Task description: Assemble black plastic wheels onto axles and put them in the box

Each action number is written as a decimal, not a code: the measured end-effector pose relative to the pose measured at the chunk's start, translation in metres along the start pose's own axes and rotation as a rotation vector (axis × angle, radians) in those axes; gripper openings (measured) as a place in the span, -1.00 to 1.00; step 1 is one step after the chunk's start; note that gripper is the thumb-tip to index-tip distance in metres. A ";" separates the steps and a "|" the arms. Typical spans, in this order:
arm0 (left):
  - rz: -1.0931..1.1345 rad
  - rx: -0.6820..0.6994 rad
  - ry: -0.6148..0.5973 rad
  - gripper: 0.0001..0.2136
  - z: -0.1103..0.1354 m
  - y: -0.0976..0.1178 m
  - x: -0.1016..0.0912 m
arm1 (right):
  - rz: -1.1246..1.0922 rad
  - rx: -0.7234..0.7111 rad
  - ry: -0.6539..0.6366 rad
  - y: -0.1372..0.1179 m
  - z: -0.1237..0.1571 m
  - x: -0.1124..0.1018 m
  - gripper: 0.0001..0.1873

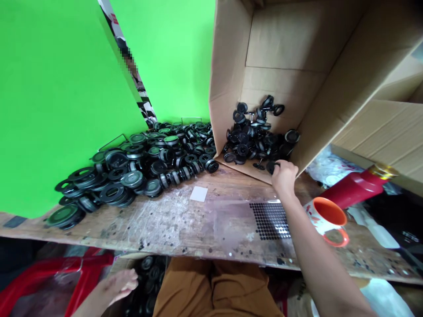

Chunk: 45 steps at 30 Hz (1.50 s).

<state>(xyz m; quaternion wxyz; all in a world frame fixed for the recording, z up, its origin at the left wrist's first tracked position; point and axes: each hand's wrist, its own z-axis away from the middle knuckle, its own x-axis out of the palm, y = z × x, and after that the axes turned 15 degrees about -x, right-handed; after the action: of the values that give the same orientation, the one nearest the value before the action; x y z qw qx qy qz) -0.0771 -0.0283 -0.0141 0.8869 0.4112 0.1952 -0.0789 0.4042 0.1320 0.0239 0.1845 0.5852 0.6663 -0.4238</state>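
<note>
My right hand (284,176) is at the front edge of a tipped cardboard box (280,79), its fingers closed on a black disc-shaped part (271,167). Just behind it, inside the box, lies a loose pile of similar black round parts (243,138), some with short shiny stems. My left hand (119,284) hangs below the table edge, fingers loosely extended with nothing in them. Close beside that hand, under the table, are more black round parts (150,277) in a container. A long heap of black discs (132,178) with grey rims covers the table's left side.
Green panels (66,88) stand behind the heap. On the wooden table (185,233) lie a small white square (198,193) and a sheet of black dots (269,220). An orange-lined mug (320,220) and a red bottle (357,189) are close to my right forearm. A red stool (49,268) stands lower left.
</note>
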 end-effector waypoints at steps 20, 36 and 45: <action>0.560 -0.122 -0.748 -0.60 0.025 0.056 0.088 | -0.486 -0.146 -0.512 -0.063 0.102 -0.012 -0.78; 0.786 -0.260 -0.724 -0.80 0.031 0.077 0.118 | -0.146 -0.256 -0.576 -0.014 0.092 0.031 -0.87; 0.780 -0.193 -0.609 -0.73 0.035 0.074 0.128 | -0.250 -0.296 -0.347 -0.042 0.109 0.002 -0.92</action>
<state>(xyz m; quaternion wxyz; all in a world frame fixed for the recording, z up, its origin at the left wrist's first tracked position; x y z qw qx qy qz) 0.0711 -0.0042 0.0054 0.9011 0.3279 -0.2342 0.1603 0.3369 0.0495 -0.0253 0.3258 0.3837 0.7464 -0.4353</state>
